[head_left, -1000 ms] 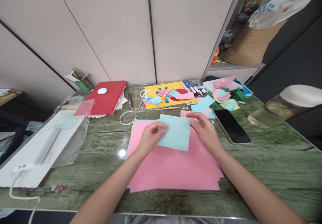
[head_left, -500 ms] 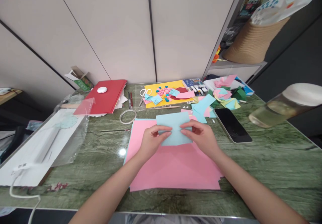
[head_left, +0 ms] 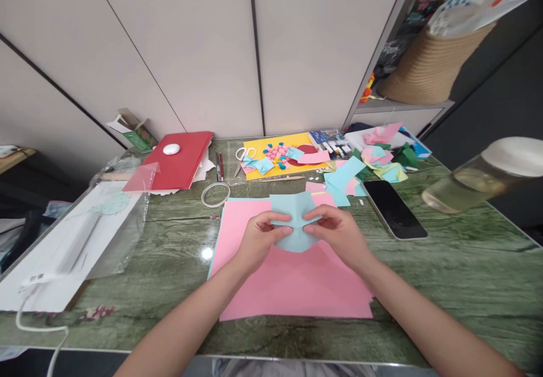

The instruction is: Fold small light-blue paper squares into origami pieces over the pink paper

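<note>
Blue paper (head_left: 297,243), thin, creased and bowed, sits pinched by left hand (head_left: 258,240) and right hand (head_left: 341,233).

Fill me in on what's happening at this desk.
A person has a light-blue paper in both hands, over a large pink sheet. The left hand pinches the paper's left side and the right hand its right side, with a crease showing between them. Farther back, white-handled scissors lie by a yellow sheet bearing small coloured pieces. A phone lies to the right.
</note>
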`<state>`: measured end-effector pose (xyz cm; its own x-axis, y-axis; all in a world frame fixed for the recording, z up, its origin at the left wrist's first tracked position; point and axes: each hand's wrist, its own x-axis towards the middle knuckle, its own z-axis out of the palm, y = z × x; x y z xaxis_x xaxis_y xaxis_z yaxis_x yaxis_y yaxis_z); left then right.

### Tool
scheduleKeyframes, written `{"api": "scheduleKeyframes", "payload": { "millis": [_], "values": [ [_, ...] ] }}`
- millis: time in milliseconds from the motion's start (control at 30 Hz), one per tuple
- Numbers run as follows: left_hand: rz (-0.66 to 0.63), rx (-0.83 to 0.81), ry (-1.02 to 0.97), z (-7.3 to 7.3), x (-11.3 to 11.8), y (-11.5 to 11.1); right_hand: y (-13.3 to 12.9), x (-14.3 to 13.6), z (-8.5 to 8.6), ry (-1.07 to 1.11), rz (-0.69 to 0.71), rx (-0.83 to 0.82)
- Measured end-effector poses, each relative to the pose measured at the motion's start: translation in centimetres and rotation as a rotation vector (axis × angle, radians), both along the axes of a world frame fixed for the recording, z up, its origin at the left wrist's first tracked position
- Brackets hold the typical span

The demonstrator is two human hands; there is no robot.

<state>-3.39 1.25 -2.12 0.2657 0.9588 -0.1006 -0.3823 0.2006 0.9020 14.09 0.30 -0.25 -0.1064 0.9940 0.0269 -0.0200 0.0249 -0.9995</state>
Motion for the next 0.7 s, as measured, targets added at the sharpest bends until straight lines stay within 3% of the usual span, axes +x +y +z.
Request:
{"api": "scheduleKeyframes", "payload": {
  "millis": [200, 400, 700],
  "values": [
    [0.062, -0.025, 0.047, -0.2, 0.4, -0.3, -0.1, -0.3, -0.6, -0.001, -0.036, -0.014],
    [0.161, 0.075, 0.184, -0.4, 0.7, -0.8, -0.1, -0.6, -1.1, 0.029, -0.032, 0.042],
    [0.159, 0.185, 0.107, 0.2, 1.3, -1.3, -0.7, -1.5, -1.0, -0.015, -0.111, 0.173]
  ]
}}
